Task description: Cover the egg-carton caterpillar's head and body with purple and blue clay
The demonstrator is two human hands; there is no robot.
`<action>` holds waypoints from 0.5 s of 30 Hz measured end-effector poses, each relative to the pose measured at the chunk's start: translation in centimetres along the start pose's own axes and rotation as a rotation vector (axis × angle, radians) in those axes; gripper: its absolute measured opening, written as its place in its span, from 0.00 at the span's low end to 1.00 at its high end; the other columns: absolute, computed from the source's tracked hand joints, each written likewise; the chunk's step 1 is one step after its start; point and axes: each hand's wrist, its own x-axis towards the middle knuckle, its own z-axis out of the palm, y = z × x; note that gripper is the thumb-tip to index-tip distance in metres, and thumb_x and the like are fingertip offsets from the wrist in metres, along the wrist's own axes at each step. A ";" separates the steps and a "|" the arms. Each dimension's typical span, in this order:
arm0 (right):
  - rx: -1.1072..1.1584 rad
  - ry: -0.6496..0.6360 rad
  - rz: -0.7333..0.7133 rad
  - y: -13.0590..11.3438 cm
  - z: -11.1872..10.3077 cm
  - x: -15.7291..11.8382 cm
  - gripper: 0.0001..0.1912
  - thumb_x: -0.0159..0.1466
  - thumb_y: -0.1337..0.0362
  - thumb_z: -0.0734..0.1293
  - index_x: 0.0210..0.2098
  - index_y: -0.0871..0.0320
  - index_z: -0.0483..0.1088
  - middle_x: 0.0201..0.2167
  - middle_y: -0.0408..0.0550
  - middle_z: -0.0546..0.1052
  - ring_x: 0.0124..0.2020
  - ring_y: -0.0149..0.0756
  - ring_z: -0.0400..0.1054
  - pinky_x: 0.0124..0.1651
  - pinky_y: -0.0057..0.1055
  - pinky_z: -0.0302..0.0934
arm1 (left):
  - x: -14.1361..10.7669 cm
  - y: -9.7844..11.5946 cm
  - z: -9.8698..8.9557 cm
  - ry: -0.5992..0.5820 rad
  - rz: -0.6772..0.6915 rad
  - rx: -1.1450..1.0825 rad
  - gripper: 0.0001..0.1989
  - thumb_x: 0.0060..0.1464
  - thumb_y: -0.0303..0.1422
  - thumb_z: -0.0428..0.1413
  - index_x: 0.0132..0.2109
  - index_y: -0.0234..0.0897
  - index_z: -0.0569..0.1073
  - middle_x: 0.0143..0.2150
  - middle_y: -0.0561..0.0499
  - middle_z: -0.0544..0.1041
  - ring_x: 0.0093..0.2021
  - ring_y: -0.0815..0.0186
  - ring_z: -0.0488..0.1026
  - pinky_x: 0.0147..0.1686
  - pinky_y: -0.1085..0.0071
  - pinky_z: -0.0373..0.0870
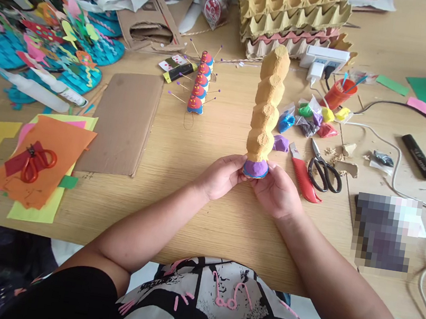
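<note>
Bumpy yellow strip [266, 109] is over the table [195, 226]. Long axis runs fore-aft: purple end [255, 168] toward the patterned shirt [229, 316], far end toward the egg-tray stack [290, 19]. Left hand [222, 176] and right hand [278, 191] grasp the purple end from opposite sides.

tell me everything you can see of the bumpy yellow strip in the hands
The strip is long and narrow, a row of angular, rounded bumps in a dull orange-yellow, with a rough surface that looks like moulded paper pulp. Its near end is covered in smooth purple, edged with blue along the bottom rim. It points away from the person, above the table; whether it touches the wood is unclear. The left hand and right hand hold the near end from either side.
</note>
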 end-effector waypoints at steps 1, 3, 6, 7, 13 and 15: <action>0.003 0.001 -0.003 0.0 0.0 0.0 0.11 0.61 0.51 0.76 0.35 0.51 0.79 0.36 0.44 0.82 0.37 0.39 0.72 0.46 0.39 0.70 | 0.0 0.0 -0.1 -0.011 0.006 -0.001 0.11 0.61 0.35 0.67 0.33 0.32 0.82 0.34 0.49 0.80 0.33 0.70 0.72 0.33 0.74 0.66; 0.001 -0.004 -0.001 0.0 0.2 -0.1 0.11 0.61 0.52 0.76 0.35 0.51 0.79 0.35 0.44 0.82 0.36 0.39 0.72 0.45 0.40 0.71 | 0.0 -0.1 -0.1 -0.032 0.014 -0.006 0.11 0.61 0.36 0.67 0.34 0.32 0.82 0.34 0.48 0.80 0.33 0.70 0.72 0.33 0.74 0.66; -0.015 -0.008 -0.005 -0.2 0.3 -0.2 0.11 0.62 0.51 0.76 0.34 0.51 0.78 0.35 0.44 0.81 0.36 0.40 0.71 0.46 0.41 0.71 | 0.1 -0.1 -0.2 -0.027 0.002 -0.010 0.11 0.62 0.36 0.66 0.34 0.32 0.81 0.34 0.49 0.79 0.34 0.70 0.72 0.34 0.73 0.67; -0.023 -0.008 -0.007 -0.2 0.4 -0.2 0.11 0.63 0.51 0.76 0.35 0.51 0.78 0.36 0.44 0.81 0.36 0.40 0.71 0.46 0.41 0.71 | 0.1 -0.1 -0.1 -0.017 -0.004 -0.011 0.12 0.63 0.36 0.65 0.34 0.32 0.81 0.33 0.49 0.79 0.33 0.70 0.71 0.34 0.73 0.67; -0.048 -0.029 -0.036 -0.1 0.5 -0.2 0.13 0.63 0.49 0.76 0.35 0.51 0.78 0.36 0.44 0.80 0.37 0.39 0.70 0.45 0.40 0.69 | 0.3 -0.1 -0.2 0.008 -0.019 -0.018 0.11 0.63 0.35 0.64 0.34 0.33 0.80 0.34 0.50 0.78 0.32 0.70 0.70 0.34 0.73 0.66; -0.053 -0.033 -0.043 -0.1 0.6 -0.3 0.13 0.63 0.49 0.77 0.35 0.51 0.77 0.36 0.44 0.79 0.37 0.39 0.70 0.46 0.40 0.69 | 0.3 -0.1 -0.2 0.009 -0.016 -0.019 0.11 0.64 0.35 0.64 0.34 0.33 0.80 0.34 0.49 0.79 0.33 0.70 0.71 0.34 0.73 0.66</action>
